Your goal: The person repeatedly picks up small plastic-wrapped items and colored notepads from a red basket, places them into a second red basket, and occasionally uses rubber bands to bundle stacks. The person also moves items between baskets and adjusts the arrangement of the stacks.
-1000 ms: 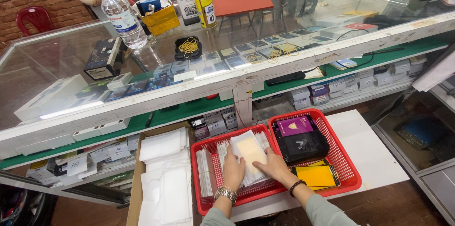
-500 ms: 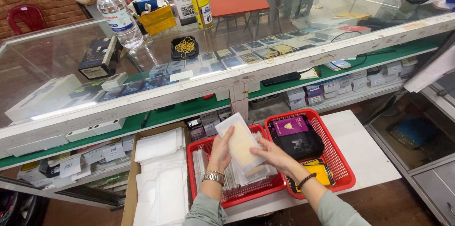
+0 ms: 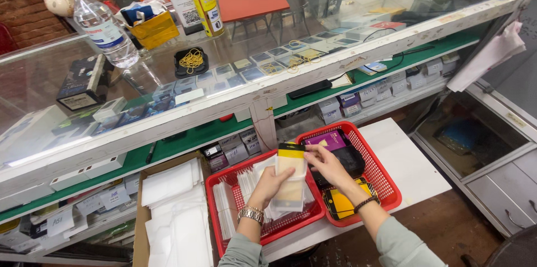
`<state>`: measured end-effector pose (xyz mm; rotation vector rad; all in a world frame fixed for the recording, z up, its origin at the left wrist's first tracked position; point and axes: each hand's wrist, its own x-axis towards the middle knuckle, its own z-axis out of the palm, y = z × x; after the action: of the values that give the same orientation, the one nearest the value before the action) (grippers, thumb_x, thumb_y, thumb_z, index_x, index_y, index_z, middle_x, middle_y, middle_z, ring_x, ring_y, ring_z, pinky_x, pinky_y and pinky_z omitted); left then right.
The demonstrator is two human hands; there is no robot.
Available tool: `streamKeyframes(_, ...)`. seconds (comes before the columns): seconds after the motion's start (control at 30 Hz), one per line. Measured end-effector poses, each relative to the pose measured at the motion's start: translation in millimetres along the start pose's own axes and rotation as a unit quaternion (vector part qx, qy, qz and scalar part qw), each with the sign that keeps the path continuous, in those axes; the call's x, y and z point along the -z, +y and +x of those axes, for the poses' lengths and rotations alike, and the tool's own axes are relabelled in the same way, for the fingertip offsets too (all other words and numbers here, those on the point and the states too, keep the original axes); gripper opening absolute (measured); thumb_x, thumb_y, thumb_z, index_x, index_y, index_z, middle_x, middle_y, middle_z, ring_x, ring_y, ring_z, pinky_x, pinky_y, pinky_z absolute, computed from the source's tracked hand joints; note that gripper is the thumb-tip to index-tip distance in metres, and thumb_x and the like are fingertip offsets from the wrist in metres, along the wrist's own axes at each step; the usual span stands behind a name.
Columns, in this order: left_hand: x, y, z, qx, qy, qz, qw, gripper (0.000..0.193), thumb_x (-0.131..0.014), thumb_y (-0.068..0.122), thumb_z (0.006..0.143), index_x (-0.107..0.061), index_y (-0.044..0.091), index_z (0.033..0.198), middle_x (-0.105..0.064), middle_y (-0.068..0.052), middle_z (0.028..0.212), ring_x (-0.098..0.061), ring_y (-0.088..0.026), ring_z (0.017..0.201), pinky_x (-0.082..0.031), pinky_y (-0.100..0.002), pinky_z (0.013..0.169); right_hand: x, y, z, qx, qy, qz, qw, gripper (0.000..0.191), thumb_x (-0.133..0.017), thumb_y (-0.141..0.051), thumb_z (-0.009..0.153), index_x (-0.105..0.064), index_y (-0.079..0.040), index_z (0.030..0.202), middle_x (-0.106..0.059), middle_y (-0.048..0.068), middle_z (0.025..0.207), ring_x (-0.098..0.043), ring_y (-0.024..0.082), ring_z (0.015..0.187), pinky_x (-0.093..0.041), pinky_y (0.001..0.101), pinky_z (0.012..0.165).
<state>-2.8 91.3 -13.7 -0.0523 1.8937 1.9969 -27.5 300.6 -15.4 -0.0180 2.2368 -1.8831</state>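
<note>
A person's left hand holds a flat, rectangular packet upright above a red plastic basket, fingers curled around its lower half from behind. The packet is glossy, a pale cream panel under clear wrap, topped by a yellow and black header strip. The right hand pinches the packet's upper right edge between thumb and fingertips. A metal link watch circles the left wrist; a dark band sits on the right.

The basket below has mesh-like slotted walls and holds rows of thin white packets standing on edge. Just beside it, a second red basket contains a purple box, a black pouch and a yellow-edged packet. Both baskets rest on a white shelf in front of a glass display counter. A cardboard box of soft white sleeves stands left of the baskets.
</note>
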Motion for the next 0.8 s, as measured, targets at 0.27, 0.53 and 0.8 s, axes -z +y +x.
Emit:
streamKeyframes(0.27,-36.7,0.9,21.7,0.082,-0.180,0.142,0.970,0.042,-0.077,0.034,0.088,-0.075,0.002,0.114,-0.079,-0.007,0.097,-0.074,-0.014,0.079,-0.059,-0.030,0.073,77.4,1.6,-16.6,-0.064,0.006,0.086,0.994,0.020,-0.065,-0.020,0.099,-0.072,-0.004,0.108,-0.071,0.000,0.094,-0.061,0.008,0.083,-0.047,0.0231,0.072)
streamKeyframes(0.53,-40.0,-9.0,24.8,0.078,-0.110,0.288,0.948,0.044,-0.078,0.040,0.084,-0.078,0.000,0.105,-0.080,-0.013,0.091,-0.077,-0.020,0.074,-0.060,-0.033,0.069,130.2,59.1,-64.6,-0.157,0.233,0.139,0.949,0.025,-0.055,-0.019,0.104,-0.060,0.001,0.118,-0.069,0.010,0.100,-0.068,0.022,0.089,-0.059,0.0282,0.068)
streamKeyframes(0.8,-46.0,-18.5,13.6,0.007,0.142,0.054,0.988,0.040,-0.074,0.036,0.088,-0.078,0.000,0.103,-0.081,-0.012,0.094,-0.076,-0.017,0.080,-0.058,-0.031,0.073,91.4,57.6,-65.4,-0.158,0.129,-0.523,0.827,0.057,-0.078,-0.024,0.084,-0.050,-0.006,0.131,-0.060,0.019,0.127,-0.062,0.033,0.112,-0.054,0.0437,0.092)
